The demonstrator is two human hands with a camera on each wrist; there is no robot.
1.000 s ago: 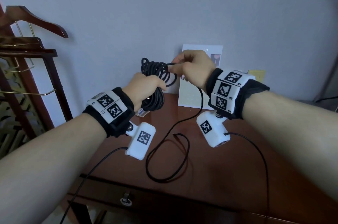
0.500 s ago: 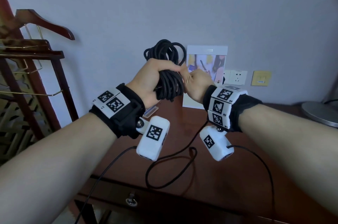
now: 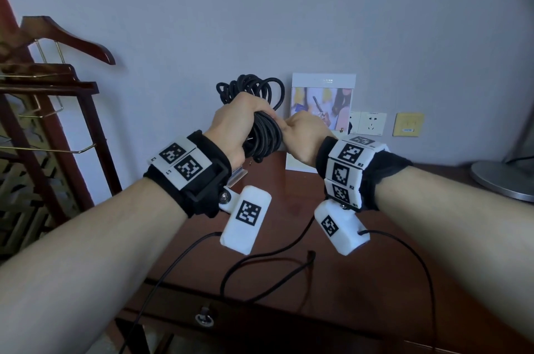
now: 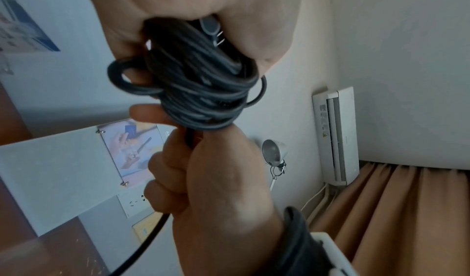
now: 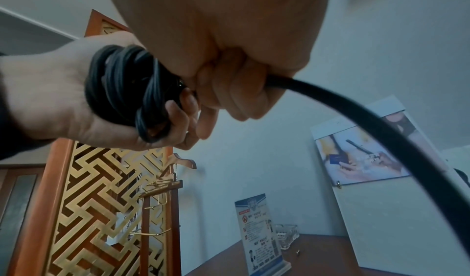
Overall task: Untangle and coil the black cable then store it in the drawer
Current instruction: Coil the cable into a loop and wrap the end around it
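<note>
Above the desk (image 3: 289, 281) our left hand (image 3: 234, 125) clenches the coil (image 3: 264, 134) steady while our right hand (image 3: 303, 134) grips the cable (image 5: 368, 123), seemingly wrapping another turn.

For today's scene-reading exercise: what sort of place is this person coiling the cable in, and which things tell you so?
Probably a hotel or guest room. A wooden valet stand with a hanger stands beside a dark wooden desk, a printed notice card and a glass ashtray sit on it, and a wall air conditioner hangs above tan curtains.
</note>
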